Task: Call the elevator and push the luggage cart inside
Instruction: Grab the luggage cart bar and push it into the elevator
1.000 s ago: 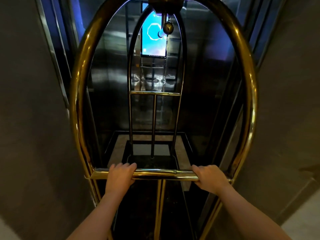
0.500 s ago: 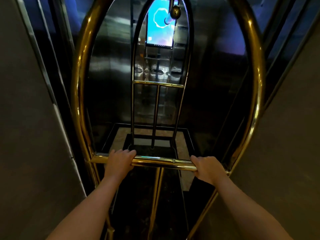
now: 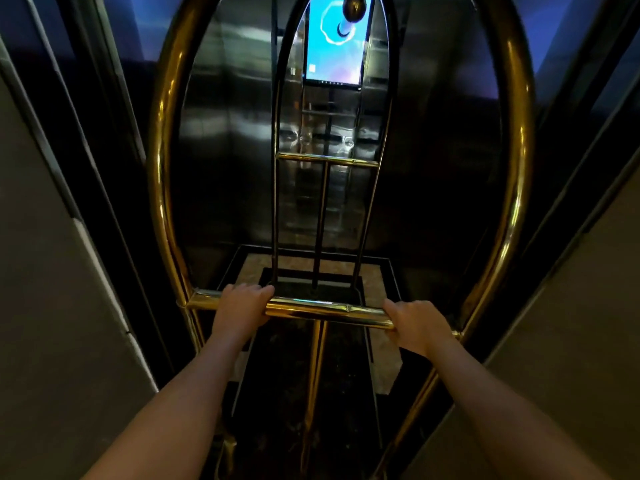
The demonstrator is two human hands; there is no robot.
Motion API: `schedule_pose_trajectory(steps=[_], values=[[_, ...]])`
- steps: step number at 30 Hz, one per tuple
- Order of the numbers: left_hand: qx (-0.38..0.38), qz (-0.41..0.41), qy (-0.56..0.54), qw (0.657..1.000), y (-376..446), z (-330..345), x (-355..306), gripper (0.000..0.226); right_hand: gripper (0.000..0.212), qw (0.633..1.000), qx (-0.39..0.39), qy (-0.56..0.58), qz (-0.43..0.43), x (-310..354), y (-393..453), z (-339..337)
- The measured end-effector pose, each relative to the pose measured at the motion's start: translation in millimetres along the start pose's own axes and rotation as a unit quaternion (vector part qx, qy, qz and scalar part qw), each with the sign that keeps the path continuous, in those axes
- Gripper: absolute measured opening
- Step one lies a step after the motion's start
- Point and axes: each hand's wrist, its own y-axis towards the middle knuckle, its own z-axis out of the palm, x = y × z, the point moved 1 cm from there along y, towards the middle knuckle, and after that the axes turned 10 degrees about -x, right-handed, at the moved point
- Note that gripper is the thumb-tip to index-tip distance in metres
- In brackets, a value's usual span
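Observation:
A brass luggage cart [image 3: 516, 188] with a tall arched frame fills the middle of the view, its far end inside the open elevator cabin [image 3: 221, 140]. Its horizontal brass push bar [image 3: 322, 310] crosses in front of me. My left hand [image 3: 240, 308] is wrapped over the bar near its left end. My right hand [image 3: 417, 325] grips the bar near its right end. Both arms are stretched forward. The cart's dark deck [image 3: 287, 386] lies below the bar, with no bags seen on it.
Grey walls of the doorway stand close on the left [image 3: 45, 289] and right [image 3: 575, 306] of the cart. A lit blue screen [image 3: 332, 53] hangs on the cabin's steel back wall. A brass ball [image 3: 353, 5] hangs from the cart's top. The cabin floor [image 3: 374, 275] is pale stone.
The cart has rolled forward into the cabin with both hands still on the bar. The doorway walls have slid back past me and my arms have stretched out further.

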Motion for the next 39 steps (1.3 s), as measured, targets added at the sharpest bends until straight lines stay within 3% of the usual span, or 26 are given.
schedule_pose_trajectory(steps=[22,29,39], values=[[-0.029,0.034,0.006,0.999,114,62,21,0.026,0.024,0.999,-0.013,-0.033,0.015,-59,104,51],[-0.022,0.03,0.002,0.999,152,88,50,0.029,0.027,0.997,0.028,-0.062,0.041,-57,148,72],[-0.034,0.037,0.006,0.999,219,122,84,0.025,0.022,0.996,0.016,-0.074,0.04,-69,217,98]])
